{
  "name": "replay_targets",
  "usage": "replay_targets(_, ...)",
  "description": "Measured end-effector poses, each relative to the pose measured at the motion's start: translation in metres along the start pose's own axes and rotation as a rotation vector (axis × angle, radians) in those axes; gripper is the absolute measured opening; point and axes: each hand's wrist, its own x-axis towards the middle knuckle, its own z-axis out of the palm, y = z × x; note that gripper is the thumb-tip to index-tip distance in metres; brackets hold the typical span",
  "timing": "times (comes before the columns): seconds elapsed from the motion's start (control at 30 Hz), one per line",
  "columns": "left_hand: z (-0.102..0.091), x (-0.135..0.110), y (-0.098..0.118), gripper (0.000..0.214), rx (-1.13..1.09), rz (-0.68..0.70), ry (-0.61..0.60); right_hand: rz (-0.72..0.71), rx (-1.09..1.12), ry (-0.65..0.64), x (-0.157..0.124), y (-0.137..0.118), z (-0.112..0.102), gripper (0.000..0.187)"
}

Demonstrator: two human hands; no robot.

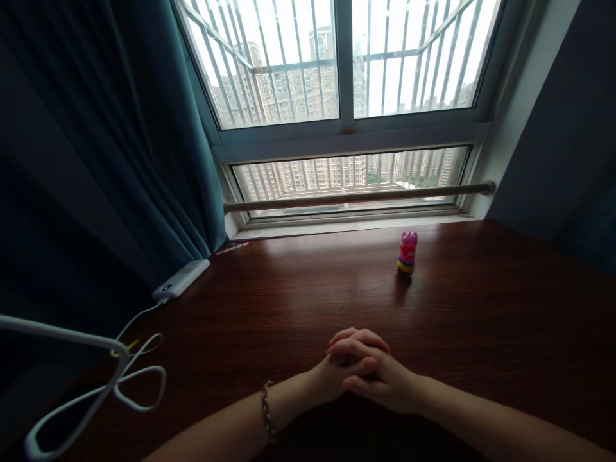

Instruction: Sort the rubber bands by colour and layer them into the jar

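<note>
My left hand [327, 377] and my right hand [389, 378] are clasped together over the near part of the dark brown wooden table [269, 301]. Their fingers interlace and close over each other, and no object shows between them. A bracelet [267, 410] circles my left wrist. Beyond my hands, to the right, a small pink toy figure [408, 251] with red, blue and yellow parts stands upright, touched by neither hand.
At the left edge lies a white power bank [181, 280] with a white cable [139, 316]. A white bent frame or tube [72, 335] rises at lower left. A blue curtain [163, 160] hangs on the left; a rail [356, 198] crosses the window at the back.
</note>
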Motion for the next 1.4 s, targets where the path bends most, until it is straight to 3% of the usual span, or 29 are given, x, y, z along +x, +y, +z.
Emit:
replay_targets(0.4, 0.0009, 0.0002, -0.0026, 0.042, -0.071, -0.014, 0.002, 0.004, 0.012, 0.004, 0.0014, 0.0009, 0.0003, 0.038)
replay_targets(0.6, -0.0021, 0.0010, 0.0022, 0.040, 0.044, -0.003, -0.014, 0.014, 0.007, -0.003, 0.0014, -0.0003, -0.0001, 0.039)
replay_targets(1.4, -0.0022, 0.0001, 0.0031, 0.039, 0.008, -0.033, -0.016, 0.018, 0.003, -0.010, 0.0022, -0.0008, -0.0005, 0.039)
